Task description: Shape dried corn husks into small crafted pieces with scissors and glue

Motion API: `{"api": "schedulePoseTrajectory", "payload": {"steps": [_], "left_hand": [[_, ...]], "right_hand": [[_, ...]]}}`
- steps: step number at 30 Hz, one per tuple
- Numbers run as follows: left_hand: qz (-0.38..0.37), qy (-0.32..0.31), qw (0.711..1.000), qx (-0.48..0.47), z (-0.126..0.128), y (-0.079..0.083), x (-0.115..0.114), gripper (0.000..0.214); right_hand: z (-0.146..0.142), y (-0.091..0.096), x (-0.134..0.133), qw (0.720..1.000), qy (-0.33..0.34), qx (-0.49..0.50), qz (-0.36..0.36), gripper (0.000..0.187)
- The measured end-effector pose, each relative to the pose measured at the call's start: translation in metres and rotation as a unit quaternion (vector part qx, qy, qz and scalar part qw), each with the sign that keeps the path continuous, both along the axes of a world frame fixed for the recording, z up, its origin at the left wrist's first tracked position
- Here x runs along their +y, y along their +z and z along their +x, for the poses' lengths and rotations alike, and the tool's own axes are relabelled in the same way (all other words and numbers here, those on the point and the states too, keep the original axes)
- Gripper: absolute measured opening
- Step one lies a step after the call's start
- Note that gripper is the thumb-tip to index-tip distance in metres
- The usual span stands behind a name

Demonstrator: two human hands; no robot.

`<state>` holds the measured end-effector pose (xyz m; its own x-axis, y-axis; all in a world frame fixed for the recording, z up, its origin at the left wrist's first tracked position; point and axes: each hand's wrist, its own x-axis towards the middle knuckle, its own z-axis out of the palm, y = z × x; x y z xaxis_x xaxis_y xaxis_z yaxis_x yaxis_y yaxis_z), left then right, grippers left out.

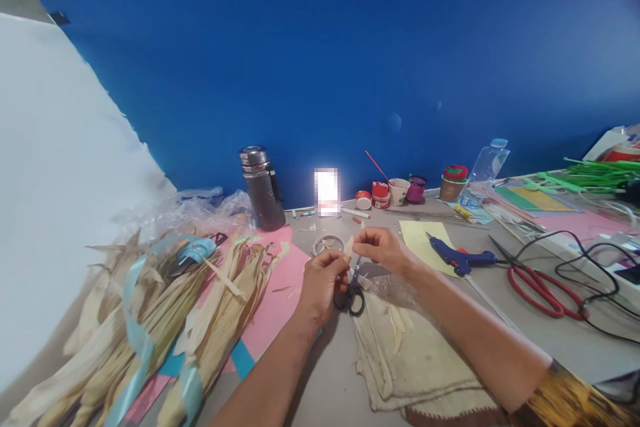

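Both hands meet over the middle of the table, pinching a small pale piece of dried husk (349,245) between them. My left hand (323,277) has its thumb and fingertips closed on the lower part of the piece. From the right, my right hand (380,247) pinches its upper side. Just under the hands lie black-handled scissors (357,301), their blades partly hidden. A roll of clear tape (327,242) rests behind my left hand. Below my right forearm is a folded beige cloth (415,353) with husk scraps on it.
Bundled dried corn husks (210,327) with blue ribbon cover the left side over pink paper (280,287). A dark thermos (263,193) stands behind. Paint jars (380,193) and a paper cup (399,192) line the back. A blue glue gun (460,257) and red-handled scissors (537,290) lie right, near cables.
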<state>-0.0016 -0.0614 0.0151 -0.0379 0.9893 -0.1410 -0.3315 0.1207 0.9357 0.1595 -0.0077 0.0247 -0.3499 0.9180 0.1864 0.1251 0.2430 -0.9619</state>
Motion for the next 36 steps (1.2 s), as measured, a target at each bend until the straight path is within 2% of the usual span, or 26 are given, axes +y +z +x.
{"api": "schedulePoseTrajectory", "payload": {"steps": [13, 20, 25, 28, 31, 33, 36], "left_hand": [[0.023, -0.031, 0.999, -0.012, -0.004, -0.001, 0.001, 0.029], [0.101, -0.053, 0.986, 0.123, -0.011, 0.001, 0.004, 0.021], [0.121, -0.084, 0.977, 0.153, -0.015, 0.010, 0.003, 0.021], [0.095, -0.118, 0.981, 0.124, -0.017, 0.009, 0.002, 0.023], [0.027, -0.186, 0.981, 0.054, -0.020, 0.005, 0.003, 0.023], [-0.015, -0.239, 0.971, 0.013, -0.022, 0.003, 0.003, 0.024], [-0.035, -0.294, 0.955, -0.023, -0.023, 0.000, 0.003, 0.025]], "right_hand": [[-0.005, -0.007, -0.010, 0.997, 0.037, 0.058, 0.020, 0.031], [0.001, -0.007, -0.010, 0.997, 0.040, 0.068, -0.003, 0.033], [0.006, -0.007, -0.010, 0.994, 0.070, 0.082, -0.024, 0.037], [0.008, -0.006, -0.013, 0.989, 0.116, 0.088, -0.036, 0.036], [0.010, -0.003, -0.016, 0.981, 0.164, 0.090, -0.048, 0.034], [0.010, -0.002, -0.017, 0.976, 0.192, 0.089, -0.049, 0.031], [0.010, -0.003, -0.018, 0.968, 0.227, 0.092, -0.049, 0.027]]}}
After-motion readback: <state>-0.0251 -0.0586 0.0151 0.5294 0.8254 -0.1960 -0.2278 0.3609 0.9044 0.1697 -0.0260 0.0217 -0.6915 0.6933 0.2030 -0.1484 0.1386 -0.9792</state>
